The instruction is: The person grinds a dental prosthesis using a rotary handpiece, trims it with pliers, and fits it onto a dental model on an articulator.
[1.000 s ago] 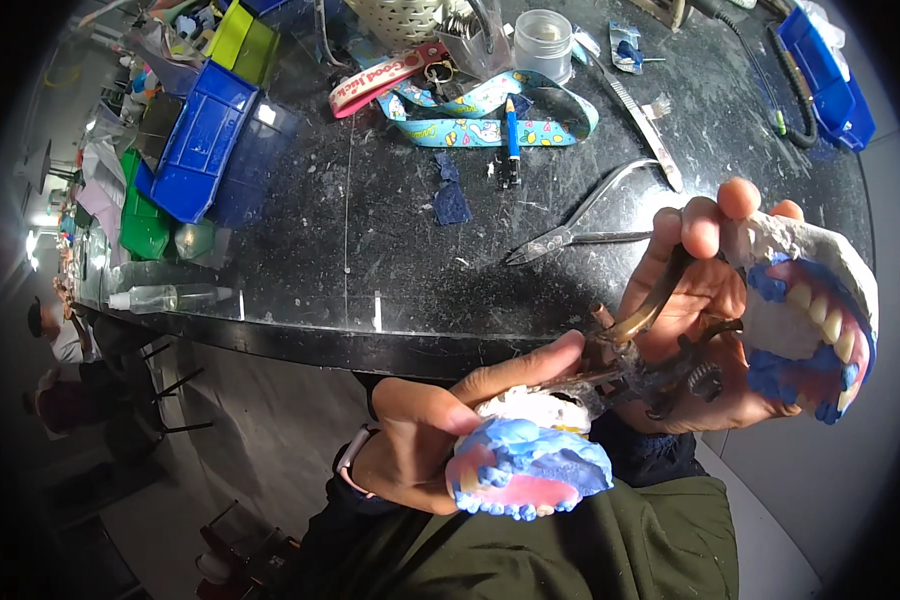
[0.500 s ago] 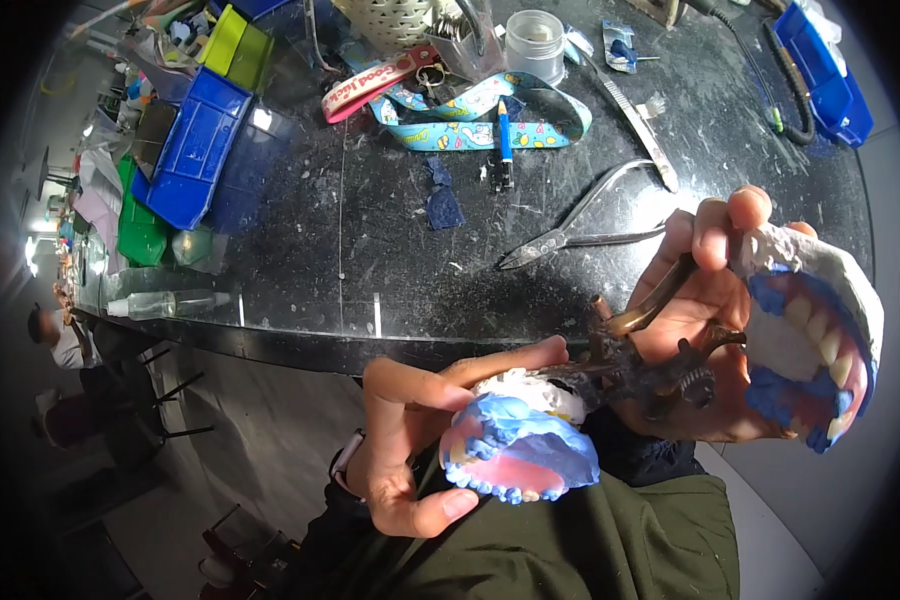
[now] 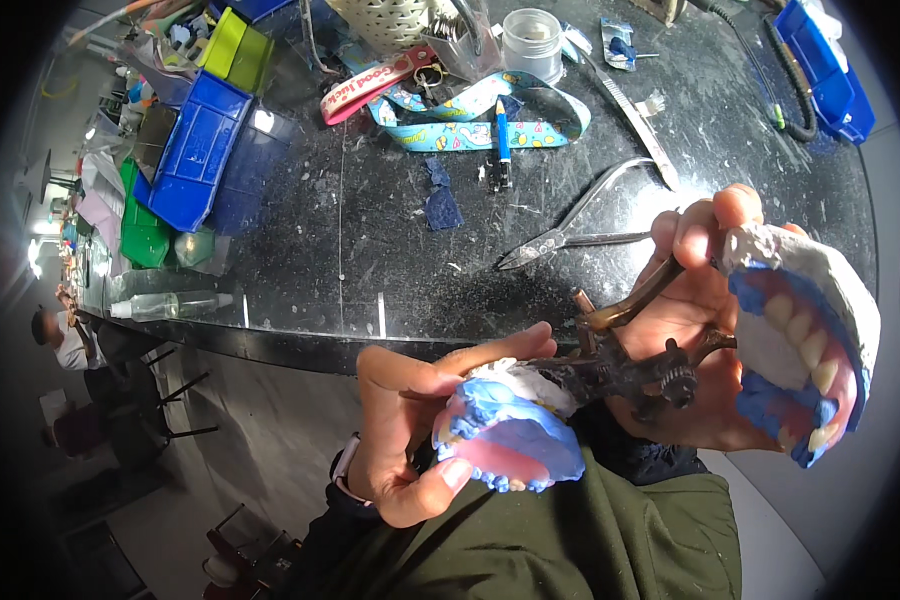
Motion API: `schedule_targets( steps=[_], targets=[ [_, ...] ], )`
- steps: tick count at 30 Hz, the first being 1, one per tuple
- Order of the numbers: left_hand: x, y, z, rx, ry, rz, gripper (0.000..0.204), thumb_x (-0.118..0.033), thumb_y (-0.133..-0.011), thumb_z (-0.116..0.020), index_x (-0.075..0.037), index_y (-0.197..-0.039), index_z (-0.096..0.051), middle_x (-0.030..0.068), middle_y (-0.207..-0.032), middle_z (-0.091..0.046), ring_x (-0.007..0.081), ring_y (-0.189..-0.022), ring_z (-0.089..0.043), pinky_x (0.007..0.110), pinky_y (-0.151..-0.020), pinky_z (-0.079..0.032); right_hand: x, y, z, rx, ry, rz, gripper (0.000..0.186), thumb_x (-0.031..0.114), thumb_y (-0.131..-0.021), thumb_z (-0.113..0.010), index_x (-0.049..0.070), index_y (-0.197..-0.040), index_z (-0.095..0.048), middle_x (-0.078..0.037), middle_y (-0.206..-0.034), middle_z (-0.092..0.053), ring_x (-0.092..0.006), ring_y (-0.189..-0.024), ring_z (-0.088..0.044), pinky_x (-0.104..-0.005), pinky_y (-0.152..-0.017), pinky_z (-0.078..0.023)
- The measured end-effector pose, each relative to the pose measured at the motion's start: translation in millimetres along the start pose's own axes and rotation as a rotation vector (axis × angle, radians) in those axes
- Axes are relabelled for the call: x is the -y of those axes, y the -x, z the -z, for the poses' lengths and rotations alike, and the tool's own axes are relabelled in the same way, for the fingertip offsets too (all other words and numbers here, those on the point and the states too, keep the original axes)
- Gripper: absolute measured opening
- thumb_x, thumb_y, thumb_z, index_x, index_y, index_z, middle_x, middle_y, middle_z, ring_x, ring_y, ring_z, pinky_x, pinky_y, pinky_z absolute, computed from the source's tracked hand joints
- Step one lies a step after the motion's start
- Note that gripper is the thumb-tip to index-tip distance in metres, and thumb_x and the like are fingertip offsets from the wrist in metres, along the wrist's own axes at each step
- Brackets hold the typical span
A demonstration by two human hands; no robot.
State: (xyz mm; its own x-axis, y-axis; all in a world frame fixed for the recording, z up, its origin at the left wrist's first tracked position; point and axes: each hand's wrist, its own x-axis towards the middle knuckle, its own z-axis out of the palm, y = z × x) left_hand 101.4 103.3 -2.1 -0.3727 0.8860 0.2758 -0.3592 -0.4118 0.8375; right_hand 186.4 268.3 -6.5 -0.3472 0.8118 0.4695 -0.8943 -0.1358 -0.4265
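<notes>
Between my hands, just off the bench's front edge, is an opened dental articulator (image 3: 610,370) of dark, stained metal. My left hand (image 3: 405,430) grips the dental model (image 3: 510,440) on its left end, thumb against the row of teeth. That model carries blue wax, pink base and small teeth over white plaster. My right hand (image 3: 695,270) is closed around the articulator's other arm and the white plaster of a second dental model (image 3: 820,330). Pink gum, pale teeth and blue wax on this one face left. Part of the right palm shows behind the metal frame.
On the black bench (image 3: 300,250) lie pliers (image 3: 570,235), a blue pen-like tool (image 3: 502,135), a patterned lanyard (image 3: 440,130) and blue wax scraps (image 3: 442,205). Blue bins (image 3: 200,150) and a clear bottle (image 3: 170,305) stand at left. A person (image 3: 70,335) is in the far left background.
Both hands and the articulator have shifted slightly left. The left model has tilted a little and risen, and my left thumb now presses onto its teeth.
</notes>
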Motion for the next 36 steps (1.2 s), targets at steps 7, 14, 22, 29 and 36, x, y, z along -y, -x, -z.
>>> schedule_targets(
  steps=[7,14,22,29,36],
  targets=[
    [-1.6,-0.9,1.0,-0.043,-0.12,0.01,0.036,-0.002,-0.079,-0.042,-0.007,-0.106,-0.019,0.0498,-0.122,-0.025,0.0503,-0.118,-0.036,0.052,-0.095,-0.035,-3.7,-3.6,-5.4,-0.104,0.036,-0.013,0.075,0.053,-0.065,-0.059,-0.002,-0.115,-0.049,-0.029,-0.104,-0.05,-0.0331,-0.082,-0.052,-0.0391,-0.075,-0.044],
    [-1.6,-0.3,2.3,-0.102,-0.21,0.045,0.036,-0.01,-0.082,-0.047,-0.004,-0.104,-0.019,0.0423,-0.11,-0.042,0.0432,-0.105,-0.052,0.049,-0.093,-0.04,-12.9,-7.9,-10.5,-0.201,0.071,-0.015,0.079,0.058,-0.067,-0.051,-0.006,-0.113,-0.049,-0.034,-0.095,-0.054,-0.0398,-0.075,-0.056,-0.0443,-0.07,-0.047],
    [-11.9,-0.8,-5.9,-0.286,0.018,0.195,0.052,-0.02,-0.082,-0.054,0.005,-0.113,-0.021,0.0293,-0.099,-0.055,0.0305,-0.089,-0.062,0.046,-0.086,-0.047,-17.1,-8.2,-13.3,-0.231,0.107,-0.044,0.081,0.06,-0.069,-0.046,-0.009,-0.112,-0.048,-0.038,-0.093,-0.054,-0.0427,-0.071,-0.057,-0.0458,-0.069,-0.047],
    [-15.4,-4.4,-2.4,-0.291,-0.062,0.297,0.062,-0.03,-0.083,-0.057,0.017,-0.119,-0.041,0.0174,-0.09,-0.062,0.0171,-0.085,-0.061,0.028,-0.071,-0.05,-17.7,-8.1,-18.0,-0.393,0.0,-0.123,0.082,0.059,-0.07,-0.046,-0.012,-0.111,-0.047,-0.039,-0.098,-0.053,-0.0439,-0.073,-0.057,-0.0463,-0.071,-0.046],
    [-17.6,-3.9,-1.0,-0.32,-0.169,0.333,0.058,-0.033,-0.079,-0.063,0.015,-0.109,-0.052,0.0115,-0.08,-0.062,0.0088,-0.07,-0.057,0.023,-0.067,-0.047,-15.7,-11.0,-19.6,-0.38,-0.097,-0.196,0.073,0.056,-0.075,-0.043,-0.006,-0.113,-0.049,-0.039,-0.102,-0.051,-0.0426,-0.076,-0.056,-0.0463,-0.072,-0.045]
  ],
)
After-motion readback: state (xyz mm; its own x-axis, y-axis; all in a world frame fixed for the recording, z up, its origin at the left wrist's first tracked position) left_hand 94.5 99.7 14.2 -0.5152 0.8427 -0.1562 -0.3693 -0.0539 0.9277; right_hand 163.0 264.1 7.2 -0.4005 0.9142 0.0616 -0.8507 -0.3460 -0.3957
